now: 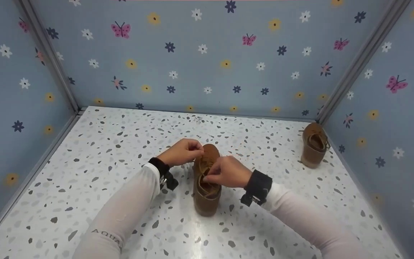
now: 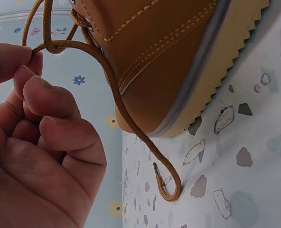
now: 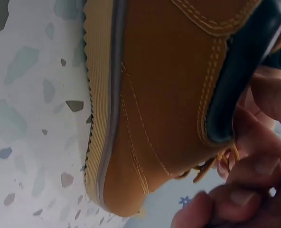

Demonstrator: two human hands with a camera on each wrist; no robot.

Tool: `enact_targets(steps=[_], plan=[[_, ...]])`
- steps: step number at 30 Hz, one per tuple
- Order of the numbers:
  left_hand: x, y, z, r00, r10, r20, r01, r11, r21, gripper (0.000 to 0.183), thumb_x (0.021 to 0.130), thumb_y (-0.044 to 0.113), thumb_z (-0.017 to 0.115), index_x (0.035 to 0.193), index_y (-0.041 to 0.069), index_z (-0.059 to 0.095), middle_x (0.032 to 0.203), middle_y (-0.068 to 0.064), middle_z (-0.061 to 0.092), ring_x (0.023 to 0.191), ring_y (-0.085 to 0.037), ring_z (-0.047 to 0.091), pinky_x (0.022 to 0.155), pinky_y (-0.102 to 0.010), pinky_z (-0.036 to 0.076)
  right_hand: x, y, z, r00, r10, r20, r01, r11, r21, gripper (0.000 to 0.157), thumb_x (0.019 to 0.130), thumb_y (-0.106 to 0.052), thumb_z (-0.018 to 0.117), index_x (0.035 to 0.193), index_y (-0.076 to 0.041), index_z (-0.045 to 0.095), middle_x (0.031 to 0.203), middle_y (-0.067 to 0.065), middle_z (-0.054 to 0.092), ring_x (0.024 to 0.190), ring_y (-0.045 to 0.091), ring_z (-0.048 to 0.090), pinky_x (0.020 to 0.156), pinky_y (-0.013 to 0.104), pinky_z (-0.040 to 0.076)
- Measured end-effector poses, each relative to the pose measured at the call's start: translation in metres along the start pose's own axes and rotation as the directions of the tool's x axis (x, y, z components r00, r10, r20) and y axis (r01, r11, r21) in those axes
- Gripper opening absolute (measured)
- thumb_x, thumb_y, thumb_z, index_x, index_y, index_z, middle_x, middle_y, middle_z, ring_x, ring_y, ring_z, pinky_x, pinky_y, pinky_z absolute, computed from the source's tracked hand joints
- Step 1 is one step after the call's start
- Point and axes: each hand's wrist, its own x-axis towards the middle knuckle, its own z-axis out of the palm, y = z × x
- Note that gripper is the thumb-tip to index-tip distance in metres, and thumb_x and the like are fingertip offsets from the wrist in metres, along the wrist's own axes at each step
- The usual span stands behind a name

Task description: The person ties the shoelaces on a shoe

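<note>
A brown lace-up shoe point(image 1: 207, 206) stands on the speckled surface, toe pointing away, between both hands. My left hand point(image 1: 182, 152) is by the toe end. In the left wrist view its thumb and forefinger pinch a loop of the brown shoelace point(image 2: 131, 126), whose loose end hangs in a hook beside the shoe. My right hand point(image 1: 231, 172) is over the shoe's opening, thumb and forefinger pinching the lace there. In the right wrist view the dark padded collar point(image 3: 230, 90) partly hides those fingertips, and lace strands show below it.
A matching brown shoe point(image 1: 312, 158) stands at the far right, close to the side wall. Blue panels point(image 1: 199, 72) printed with flowers and butterflies enclose the white speckled tabletop point(image 1: 128, 133) at the back and both sides.
</note>
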Motion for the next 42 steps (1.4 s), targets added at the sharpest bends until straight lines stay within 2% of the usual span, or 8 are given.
enact_targets(steps=[4,12,17,22,28,33,37,42], plan=[[0.0,-0.001,0.0,1.0,-0.001,0.0,0.001,1.0,-0.007,0.013,0.102,0.024,0.064,0.101,0.014,0.07,0.073,0.005,0.055,0.062,-0.009,0.046,0.059,-0.025,0.04,0.002,-0.002,0.006,1.0,0.026,-0.006,-0.027,0.999,-0.024,0.023,0.091,-0.036,0.082,0.078,-0.017,0.084,0.071,-0.004,0.062,0.073,0.008,0.045,0.065,0.024,0.036],[0.0,0.0,0.001,1.0,0.022,-0.005,-0.022,1.0,0.008,0.013,0.101,0.024,0.063,0.101,0.013,0.071,0.074,0.007,0.055,0.065,-0.01,0.048,0.061,-0.025,0.041,0.007,-0.001,0.007,0.999,0.043,-0.003,-0.043,0.998,0.039,0.016,0.092,-0.026,0.08,0.081,-0.014,0.084,0.078,0.0,0.07,0.078,0.008,0.048,0.068,0.024,0.04],[-0.003,0.0,0.0,1.0,0.014,-0.007,-0.014,1.0,-0.003,0.014,0.102,0.024,0.061,0.101,0.013,0.07,0.073,0.006,0.055,0.065,-0.011,0.048,0.061,-0.027,0.041,0.007,-0.002,0.01,0.999,0.026,-0.023,-0.025,0.999,0.028,0.018,0.091,-0.03,0.082,0.082,-0.014,0.084,0.08,0.002,0.07,0.078,0.007,0.047,0.069,0.024,0.04],[-0.002,0.001,0.001,1.0,0.016,-0.008,-0.016,1.0,-0.015,0.015,0.102,0.024,0.061,0.101,0.011,0.07,0.073,0.006,0.055,0.066,-0.01,0.048,0.062,-0.026,0.041,0.006,-0.002,0.013,0.999,0.052,-0.006,-0.052,0.998,0.047,0.012,0.092,-0.024,0.079,0.087,-0.014,0.083,0.087,0.001,0.065,0.081,0.008,0.049,0.07,0.024,0.044],[0.0,0.0,0.002,1.0,0.013,-0.024,-0.015,0.998,-0.054,0.013,0.102,0.022,0.062,0.102,0.01,0.068,0.082,0.004,0.057,0.065,-0.011,0.049,0.061,-0.025,0.043,0.003,0.0,0.003,0.997,0.07,-0.02,-0.067,0.992,0.108,0.01,0.092,-0.018,0.072,0.085,-0.011,0.074,0.086,-0.001,0.06,0.08,0.009,0.053,0.068,0.026,0.049],[-0.001,0.0,0.003,0.999,-0.004,-0.04,0.001,0.997,-0.078,0.009,0.1,0.02,0.062,0.101,0.012,0.067,0.093,0.002,0.06,0.067,-0.011,0.052,0.062,-0.025,0.045,-0.001,0.005,-0.009,0.997,0.075,-0.008,-0.072,0.979,0.191,0.004,0.091,-0.011,0.065,0.091,-0.01,0.07,0.083,-0.002,0.065,0.073,0.009,0.058,0.065,0.025,0.049],[-0.001,0.0,0.004,0.999,-0.026,-0.046,0.022,0.996,-0.084,0.007,0.098,0.016,0.061,0.1,0.012,0.066,0.091,0.002,0.06,0.072,-0.012,0.054,0.064,-0.025,0.047,-0.004,0.011,-0.014,0.997,0.072,0.022,-0.075,0.969,0.234,0.013,0.088,-0.003,0.06,0.095,-0.009,0.069,0.084,0.0,0.069,0.072,0.008,0.059,0.065,0.024,0.048],[-0.003,0.001,0.005,0.998,-0.035,-0.047,0.03,0.994,-0.105,0.006,0.096,0.014,0.062,0.1,0.012,0.066,0.087,0.002,0.061,0.075,-0.013,0.055,0.067,-0.027,0.048,-0.003,0.018,-0.013,0.998,0.054,0.024,-0.059,0.968,0.246,0.015,0.086,0.001,0.058,0.092,-0.009,0.067,0.079,-0.002,0.062,0.069,0.009,0.055,0.062,0.024,0.045]])
